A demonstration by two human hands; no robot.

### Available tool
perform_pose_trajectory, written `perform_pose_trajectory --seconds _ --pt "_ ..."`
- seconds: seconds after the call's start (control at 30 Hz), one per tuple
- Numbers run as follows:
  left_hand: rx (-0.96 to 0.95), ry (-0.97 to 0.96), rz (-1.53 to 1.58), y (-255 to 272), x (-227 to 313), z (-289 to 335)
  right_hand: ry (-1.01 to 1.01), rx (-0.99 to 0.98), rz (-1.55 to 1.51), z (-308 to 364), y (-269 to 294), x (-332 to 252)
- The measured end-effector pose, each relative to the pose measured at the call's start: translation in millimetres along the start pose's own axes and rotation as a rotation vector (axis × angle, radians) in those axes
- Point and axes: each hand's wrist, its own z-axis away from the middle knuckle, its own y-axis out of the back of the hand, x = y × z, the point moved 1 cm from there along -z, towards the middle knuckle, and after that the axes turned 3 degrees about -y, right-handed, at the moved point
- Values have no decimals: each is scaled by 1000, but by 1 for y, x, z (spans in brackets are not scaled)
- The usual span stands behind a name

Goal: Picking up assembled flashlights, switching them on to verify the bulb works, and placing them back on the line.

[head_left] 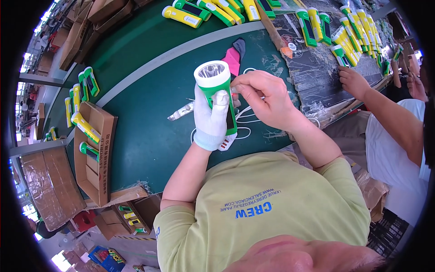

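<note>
My left hand [209, 117], in a white glove, is closed around a green and white flashlight [215, 82]. The flashlight stands upright with its silver reflector tilted up. Bare, my right hand [268, 96] is at the flashlight's right side, thumb and forefinger pinched together beside its body. Whatever lies between those fingertips is too small to make out. Below the flashlight, a white power strip [228, 142] shows in part, with white cables [247, 119] looping to its right. A silver-wrapped tool [182, 110] lies left of my gloved hand. Behind the flashlight is a pink and grey cloth [233, 58].
A cardboard box [107, 158] holding flashlights stands at the left table edge. Several yellow and green flashlights [182, 16] lie across the far side. At right, a co-worker's hand [353, 82] reaches toward more flashlights [346, 45] on a cardboard-covered surface [312, 72].
</note>
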Motion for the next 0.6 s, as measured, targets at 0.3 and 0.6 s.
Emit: perform_pose_trajectory --seconds 0.3,0.6 --pt "-203 341 900 3 27 -3 -509 143 -207 10 16 73" --pt "189 130 583 -1 4 -15 -429 -331 -244 22 0 -8"
